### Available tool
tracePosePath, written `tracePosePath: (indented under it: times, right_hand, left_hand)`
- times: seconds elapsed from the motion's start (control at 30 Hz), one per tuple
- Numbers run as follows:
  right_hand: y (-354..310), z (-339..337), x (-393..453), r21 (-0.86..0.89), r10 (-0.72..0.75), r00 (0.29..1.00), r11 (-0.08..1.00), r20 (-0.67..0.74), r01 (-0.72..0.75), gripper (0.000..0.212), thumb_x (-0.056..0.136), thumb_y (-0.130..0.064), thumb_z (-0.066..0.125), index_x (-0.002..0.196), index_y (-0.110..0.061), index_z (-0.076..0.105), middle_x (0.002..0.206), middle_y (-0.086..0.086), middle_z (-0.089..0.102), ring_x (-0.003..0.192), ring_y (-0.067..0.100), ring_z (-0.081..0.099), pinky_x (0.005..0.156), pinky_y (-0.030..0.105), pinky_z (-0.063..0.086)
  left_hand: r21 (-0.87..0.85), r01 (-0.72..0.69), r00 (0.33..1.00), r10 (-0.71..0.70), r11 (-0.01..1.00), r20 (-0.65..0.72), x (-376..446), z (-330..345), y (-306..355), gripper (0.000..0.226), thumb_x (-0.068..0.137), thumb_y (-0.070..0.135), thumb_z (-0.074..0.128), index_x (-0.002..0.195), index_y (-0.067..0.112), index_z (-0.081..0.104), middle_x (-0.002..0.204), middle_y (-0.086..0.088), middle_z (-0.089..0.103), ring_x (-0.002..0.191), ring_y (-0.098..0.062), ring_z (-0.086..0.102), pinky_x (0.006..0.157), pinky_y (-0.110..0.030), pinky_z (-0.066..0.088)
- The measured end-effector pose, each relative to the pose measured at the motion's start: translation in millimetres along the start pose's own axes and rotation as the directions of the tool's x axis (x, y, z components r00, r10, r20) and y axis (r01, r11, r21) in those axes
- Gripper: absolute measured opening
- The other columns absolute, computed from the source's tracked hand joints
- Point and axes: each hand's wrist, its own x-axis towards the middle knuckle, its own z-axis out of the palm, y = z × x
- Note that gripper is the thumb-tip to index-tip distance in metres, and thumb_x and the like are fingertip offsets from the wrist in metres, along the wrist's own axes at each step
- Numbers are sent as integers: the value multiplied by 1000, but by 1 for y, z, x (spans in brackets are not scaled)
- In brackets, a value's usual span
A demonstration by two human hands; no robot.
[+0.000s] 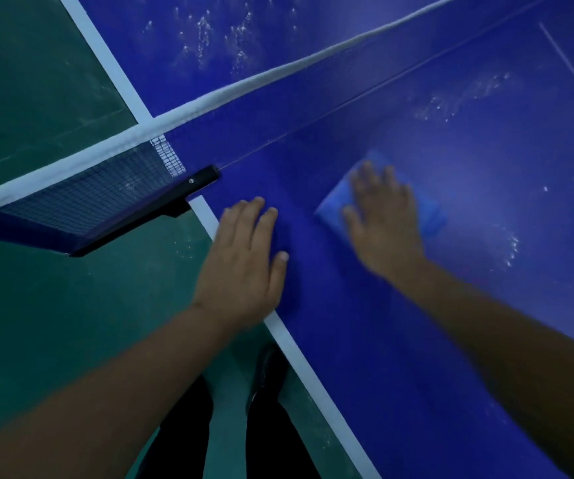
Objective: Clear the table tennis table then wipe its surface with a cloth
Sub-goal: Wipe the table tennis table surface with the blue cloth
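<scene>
The blue table tennis table (365, 340) fills the right of the view, its white edge line running down to the bottom. My right hand (384, 223) presses flat, fingers straight, on a folded light-blue cloth (430, 216) lying on the table near the net. My left hand (244, 257) rests flat on the table's edge, fingers spread, holding nothing. White droplet or dust marks (510, 247) speckle the surface to the right of the cloth and beyond the net.
The net (244, 86) with its white top band crosses the table diagonally; its black clamp post (192, 188) juts out at the table's side, just left of my left hand. Green floor (54, 305) lies to the left. My dark trouser legs and a shoe (266, 371) stand below.
</scene>
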Motion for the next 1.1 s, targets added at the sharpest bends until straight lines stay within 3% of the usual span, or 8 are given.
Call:
tracePosePath:
  times: [0.1, 0.17, 0.23, 0.3, 0.4, 0.57, 0.83, 1.1]
  right_hand:
    - [30, -12, 47, 148, 467, 884, 876, -24, -459, 59, 105, -45, 28, 157, -19, 23, 166, 2, 16, 151, 30, 13, 120, 52, 13]
    - [13, -16, 75, 240, 584, 812, 787, 6, -569, 60, 104, -45, 27, 158, -18, 21, 166, 2, 13, 152, 31, 9, 120, 56, 10]
    - [-27, -16, 88, 243, 491, 871, 847, -16, -473, 62, 103, -46, 25, 158, -18, 21, 166, 3, 14, 152, 32, 10, 120, 57, 10]
    - [-67, -15, 80, 188, 186, 981, 967, -51, -174, 63, 101, -48, 22, 156, -18, 24, 165, 4, 18, 151, 32, 13, 119, 55, 11]
    - [-57, -11, 61, 120, -74, 997, 990, -30, 77, 64, 100, -50, 22, 155, -19, 28, 165, 3, 20, 151, 30, 15, 120, 53, 12]
    - [8, -8, 36, 129, 313, 950, 942, -10, -309, 63, 103, -48, 26, 157, -16, 24, 166, 5, 14, 152, 32, 11, 121, 55, 10]
    - [-105, -10, 65, 130, -28, 999, 991, -41, 33, 69, 101, -55, 19, 157, -16, 19, 166, 9, 12, 152, 34, 8, 120, 57, 6]
    - [16, -16, 124, 264, 594, 804, 779, -19, -569, 68, 103, -49, 27, 156, -8, 22, 165, 12, 14, 151, 37, 9, 118, 62, 9]
  left_hand:
    - [160, 44, 994, -59, 986, 91, -1, 21, 13, 74, 101, 54, 20, 156, 4, 18, 164, -16, 13, 153, -30, 3, 124, -46, 0]
    - [230, 44, 995, -64, 972, 80, -1, 29, 12, 78, 100, 60, 17, 157, 6, 15, 165, -15, 9, 153, -27, 0, 124, -48, 0]
    - [233, 40, 997, -55, 972, 58, -1, 33, 11, 78, 100, 59, 20, 156, 6, 21, 164, -16, 15, 153, -28, 5, 123, -51, 7]
    - [224, 38, 998, -49, 974, 43, 0, 34, 10, 76, 100, 57, 25, 155, 5, 26, 163, -16, 20, 153, -29, 10, 122, -53, 12]
    - [238, 35, 998, -45, 971, 39, 0, 35, 11, 74, 99, 54, 30, 154, 5, 29, 162, -16, 23, 152, -30, 13, 121, -53, 13]
    - [221, 41, 999, -45, 975, 14, -1, 34, 10, 73, 99, 53, 33, 154, 5, 28, 162, -16, 21, 153, -30, 10, 122, -53, 11]
    - [140, 41, 987, -18, 989, -160, -3, 36, 9, 74, 99, 48, 32, 153, -3, 25, 162, -21, 19, 152, -34, 11, 122, -53, 10]
    - [214, 32, 999, -27, 976, -30, 0, 33, 9, 70, 100, 53, 26, 151, 8, 37, 160, -17, 26, 151, -33, 14, 122, -54, 5]
